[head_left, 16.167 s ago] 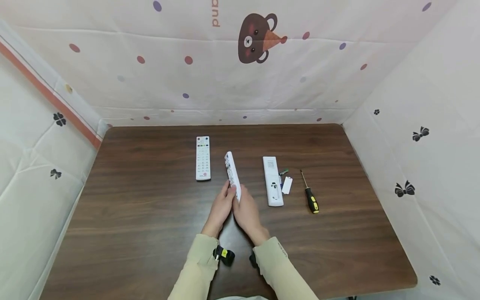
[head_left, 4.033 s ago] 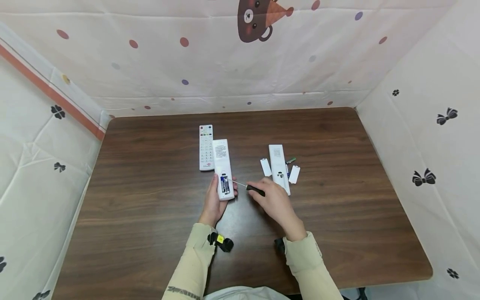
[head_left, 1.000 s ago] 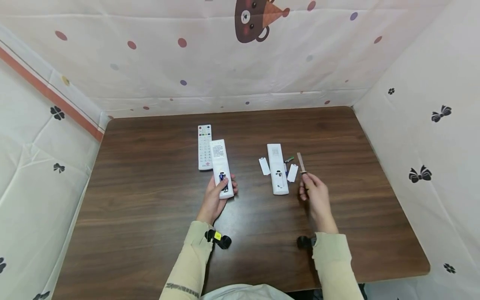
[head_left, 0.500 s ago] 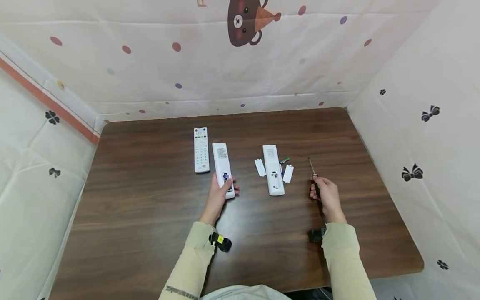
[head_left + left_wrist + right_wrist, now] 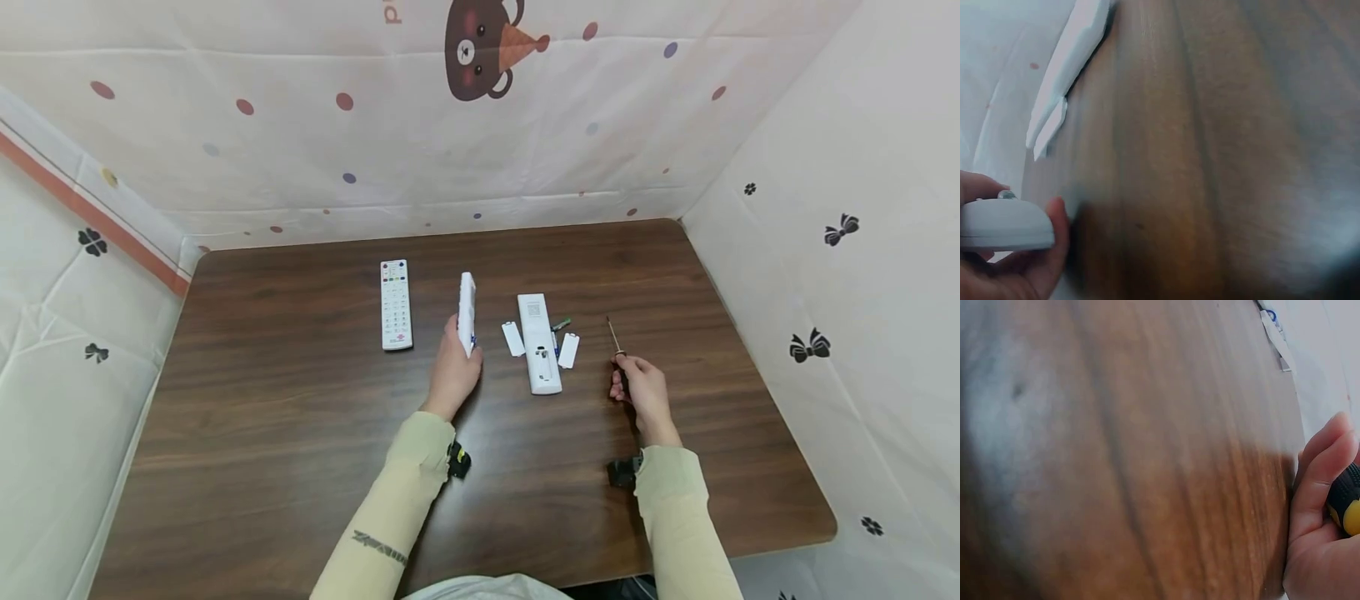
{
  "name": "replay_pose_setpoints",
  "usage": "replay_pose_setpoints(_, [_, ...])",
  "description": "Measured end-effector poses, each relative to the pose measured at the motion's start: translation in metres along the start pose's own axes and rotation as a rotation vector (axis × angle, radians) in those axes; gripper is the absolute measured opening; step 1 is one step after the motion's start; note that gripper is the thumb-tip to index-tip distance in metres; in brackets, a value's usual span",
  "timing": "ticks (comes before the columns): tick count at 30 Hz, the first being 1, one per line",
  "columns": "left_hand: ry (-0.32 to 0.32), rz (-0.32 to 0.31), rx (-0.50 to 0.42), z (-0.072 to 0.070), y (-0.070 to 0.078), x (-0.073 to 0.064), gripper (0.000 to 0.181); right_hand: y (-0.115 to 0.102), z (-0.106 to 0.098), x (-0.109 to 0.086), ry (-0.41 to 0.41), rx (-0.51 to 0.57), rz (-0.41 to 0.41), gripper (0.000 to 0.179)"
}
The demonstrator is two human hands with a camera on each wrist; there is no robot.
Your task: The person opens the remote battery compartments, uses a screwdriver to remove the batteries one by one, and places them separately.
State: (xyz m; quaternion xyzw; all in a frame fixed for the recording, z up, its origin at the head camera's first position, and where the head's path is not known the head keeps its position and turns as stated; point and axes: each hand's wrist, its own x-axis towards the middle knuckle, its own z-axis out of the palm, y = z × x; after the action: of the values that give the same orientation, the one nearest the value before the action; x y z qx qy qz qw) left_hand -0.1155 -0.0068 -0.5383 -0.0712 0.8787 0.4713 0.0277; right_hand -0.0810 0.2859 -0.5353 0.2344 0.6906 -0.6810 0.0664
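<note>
My left hand [image 5: 453, 371] grips a white remote control [image 5: 467, 310] by its lower end, fingers and thumb on opposite sides. The remote stands tilted on its long edge, its back turned to the right, a bit of blue battery showing near the thumb. In the left wrist view the remote's rounded end [image 5: 1007, 225] sits between the fingers, and a shiny metal tip pokes out above it. My right hand [image 5: 647, 396] holds a screwdriver [image 5: 612, 335], shaft pointing away from me; its black and yellow handle [image 5: 1349, 499] lies in the curled fingers in the right wrist view.
Between the hands lies a second remote [image 5: 539, 343], back up with its battery bay uncovered. Beside it are two white battery covers [image 5: 513, 339] [image 5: 568, 351] and a green-ended battery [image 5: 562, 324]. A third remote [image 5: 396, 305] lies buttons up at the back left of the brown table [image 5: 285, 450].
Since 4 s ago, the right hand has taken the screwdriver from the held remote's battery bay to the table's right side. Just now the left hand turned that remote onto its edge.
</note>
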Motion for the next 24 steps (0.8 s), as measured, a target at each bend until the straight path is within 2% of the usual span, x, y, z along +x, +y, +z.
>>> replay_pose_setpoints(4, [-0.038,0.021,0.164,0.009,0.013,0.005,0.069,0.009,-0.003,0.006,0.021,-0.012,-0.008,0.042])
replay_pose_setpoints(9, [-0.064,0.002,0.259,0.019,0.026,0.009,0.068,0.014,-0.002,0.008,0.043,-0.040,-0.035,0.041])
replay_pose_setpoints(18, [-0.052,-0.055,0.299,0.037,0.038,0.013,0.068,0.017,0.001,0.009,0.089,-0.034,-0.073,0.036])
replay_pose_setpoints(24, [-0.046,-0.070,0.338,0.042,0.041,0.014,0.070,0.019,0.001,0.010,0.103,-0.036,-0.078,0.037])
